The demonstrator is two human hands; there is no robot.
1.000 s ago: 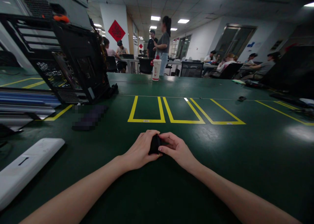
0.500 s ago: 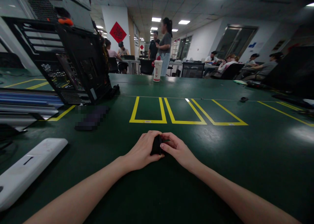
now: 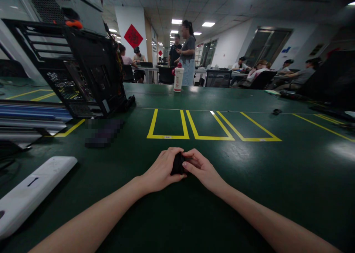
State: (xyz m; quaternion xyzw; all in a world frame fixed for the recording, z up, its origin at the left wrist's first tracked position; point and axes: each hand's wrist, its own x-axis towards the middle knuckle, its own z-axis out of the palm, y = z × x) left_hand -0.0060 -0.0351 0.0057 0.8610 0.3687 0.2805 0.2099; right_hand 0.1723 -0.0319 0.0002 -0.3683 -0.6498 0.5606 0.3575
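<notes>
A small black object (image 3: 177, 164) with a ridged edge lies low over the green table (image 3: 238, 208), between my two hands. My left hand (image 3: 165, 168) is wrapped round it from the left, thumb along the near side and fingers over the far side. From the right, my right hand (image 3: 201, 168) pinches its right edge with thumb and fingertips. Both hands partly cover the object, so I cannot make out its exact kind.
Yellow tape outlines (image 3: 169, 137) lie beyond my hands. An open black computer case (image 3: 91, 68) and a white oblong device (image 3: 36, 190) are at the left. A white cup (image 3: 178, 79) stands further back; a small black ring (image 3: 276, 112) lies right. People are in the background.
The black object has turned slightly between my hands, and its face shows a little differently. My hands keep almost the same place and grip.
</notes>
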